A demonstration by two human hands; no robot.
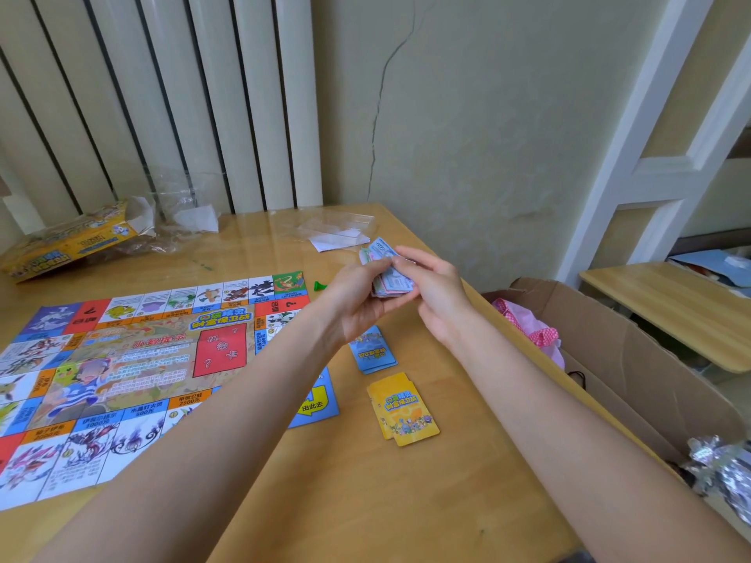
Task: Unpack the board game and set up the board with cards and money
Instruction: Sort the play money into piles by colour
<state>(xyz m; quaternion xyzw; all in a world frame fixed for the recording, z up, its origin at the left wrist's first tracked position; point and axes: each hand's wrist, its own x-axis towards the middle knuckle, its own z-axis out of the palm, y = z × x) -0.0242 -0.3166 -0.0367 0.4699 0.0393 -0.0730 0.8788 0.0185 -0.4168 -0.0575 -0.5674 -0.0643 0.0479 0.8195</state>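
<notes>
You are holding a stack of paper money [388, 274] above the wooden table [365, 481], well over toward its far right side. Your left hand [357, 302] is cupping the stack from beneath, palm turned up and fingers curled around its lower edge, while your right hand [435, 286] is closing over the top, thumb and fingertips pinching the uppermost notes. Both hands are gripping the same bundle, and the notes are fanning out slightly at the far end. The game board [134, 359] is lying unfolded and flat on the left half of the table, your left forearm crossing over its near right corner. Just right of the board, a blue card deck [374, 351] is sitting below your hands, and a yellow card deck [404, 410] is resting nearer to you, the two piles apart from each other. A small green game piece [320, 285] is standing just beyond the board's far right corner. The opened yellow game box [69, 241] is lying at the far left by the radiator, with crumpled clear plastic wrap [179, 213] beside it. A cardboard box [634, 359] is sitting beside the table's right edge.
</notes>
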